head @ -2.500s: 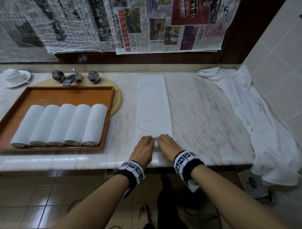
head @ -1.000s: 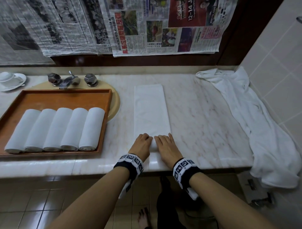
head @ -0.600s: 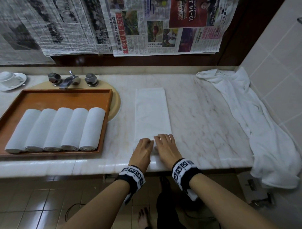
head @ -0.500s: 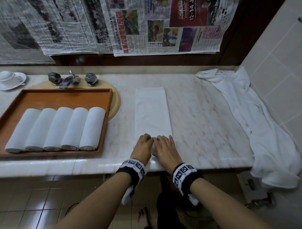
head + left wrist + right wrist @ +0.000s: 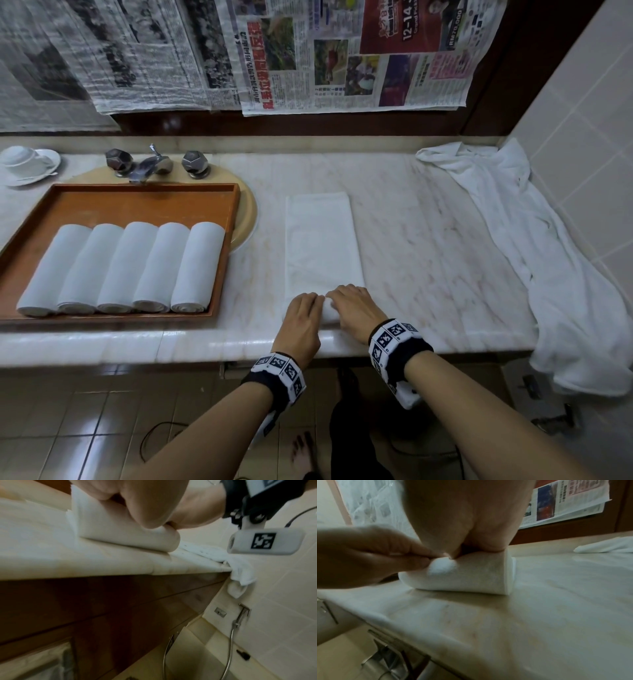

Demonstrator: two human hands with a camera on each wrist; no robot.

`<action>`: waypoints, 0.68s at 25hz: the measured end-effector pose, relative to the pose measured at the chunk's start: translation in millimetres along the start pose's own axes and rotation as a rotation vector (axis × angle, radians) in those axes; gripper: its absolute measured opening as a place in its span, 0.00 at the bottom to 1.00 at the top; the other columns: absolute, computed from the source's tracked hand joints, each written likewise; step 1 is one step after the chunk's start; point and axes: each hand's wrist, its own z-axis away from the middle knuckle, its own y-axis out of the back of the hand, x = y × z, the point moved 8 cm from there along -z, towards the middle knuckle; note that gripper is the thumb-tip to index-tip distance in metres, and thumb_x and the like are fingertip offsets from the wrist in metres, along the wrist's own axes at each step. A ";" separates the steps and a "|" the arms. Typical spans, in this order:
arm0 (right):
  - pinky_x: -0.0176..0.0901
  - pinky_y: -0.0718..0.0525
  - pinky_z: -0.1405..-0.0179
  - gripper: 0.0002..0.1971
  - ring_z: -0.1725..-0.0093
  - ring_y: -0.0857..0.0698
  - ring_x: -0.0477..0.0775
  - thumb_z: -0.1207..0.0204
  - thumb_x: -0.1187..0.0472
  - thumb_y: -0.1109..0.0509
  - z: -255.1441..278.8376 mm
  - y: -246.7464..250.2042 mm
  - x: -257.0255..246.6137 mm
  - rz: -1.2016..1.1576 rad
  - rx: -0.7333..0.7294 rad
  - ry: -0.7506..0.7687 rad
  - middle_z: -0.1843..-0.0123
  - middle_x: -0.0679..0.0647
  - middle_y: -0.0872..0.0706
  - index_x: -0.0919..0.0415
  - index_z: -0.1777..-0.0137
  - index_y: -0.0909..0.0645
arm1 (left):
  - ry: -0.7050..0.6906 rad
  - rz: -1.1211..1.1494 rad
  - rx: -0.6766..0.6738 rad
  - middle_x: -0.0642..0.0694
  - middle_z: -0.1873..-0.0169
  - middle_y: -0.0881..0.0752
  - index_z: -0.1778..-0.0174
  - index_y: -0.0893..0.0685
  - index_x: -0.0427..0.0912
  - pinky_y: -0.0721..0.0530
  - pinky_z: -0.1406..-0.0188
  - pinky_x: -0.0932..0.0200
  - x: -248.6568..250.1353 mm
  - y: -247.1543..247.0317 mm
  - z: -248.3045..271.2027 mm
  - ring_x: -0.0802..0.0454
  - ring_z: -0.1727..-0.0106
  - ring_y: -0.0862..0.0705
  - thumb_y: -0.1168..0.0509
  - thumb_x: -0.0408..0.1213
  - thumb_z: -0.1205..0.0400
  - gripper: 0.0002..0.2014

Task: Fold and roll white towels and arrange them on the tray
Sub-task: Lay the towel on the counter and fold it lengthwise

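Observation:
A white towel (image 5: 322,240) lies as a long folded strip on the marble counter (image 5: 428,240). Its near end is wound into a short roll (image 5: 327,310) (image 5: 120,531) (image 5: 471,577) close to the front edge. My left hand (image 5: 303,315) (image 5: 137,500) (image 5: 368,555) and right hand (image 5: 356,308) (image 5: 467,520) sit side by side on the roll, fingers curled over it. In the right wrist view the left fingers pinch the roll's top. To the left, a wooden tray (image 5: 137,202) holds several rolled white towels (image 5: 137,267) in a row.
A loose white towel (image 5: 531,240) drapes over the counter's right end and down its edge, against the tiled wall. A faucet (image 5: 150,166) and beige basin rim (image 5: 248,212) lie behind the tray, with a cup and saucer (image 5: 27,164) far left. Newspaper hangs above.
The flat strip has grown shorter and its far end has come nearer to me. The roll under my hands is thicker. Both hands stayed near the front edge.

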 end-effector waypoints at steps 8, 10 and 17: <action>0.52 0.31 0.30 0.21 0.38 0.23 0.61 0.18 0.63 0.51 2.9 -2.4 3.4 0.084 0.028 0.003 0.36 0.58 0.20 0.63 0.28 0.27 | 0.073 -0.070 -0.137 0.39 0.38 0.22 0.31 0.24 0.35 0.28 0.35 0.54 -5.4 10.8 -32.6 0.41 0.39 0.25 0.43 0.21 0.24 0.24; 0.49 0.33 0.32 0.19 0.36 0.25 0.58 0.17 0.65 0.45 -3.0 2.8 3.4 0.041 -0.017 -0.008 0.36 0.55 0.21 0.59 0.28 0.28 | 0.007 -0.043 -0.060 0.36 0.38 0.21 0.32 0.23 0.33 0.24 0.33 0.50 -1.7 12.2 -13.2 0.39 0.38 0.24 0.38 0.19 0.28 0.26; 0.58 0.22 0.33 0.19 0.41 0.19 0.63 0.27 0.67 0.37 9.7 -2.2 -2.2 0.121 0.174 -0.121 0.41 0.59 0.19 0.65 0.36 0.21 | -0.046 -0.087 -0.081 0.37 0.48 0.16 0.41 0.17 0.32 0.19 0.42 0.50 -2.2 12.7 -27.2 0.37 0.48 0.18 0.37 0.19 0.30 0.21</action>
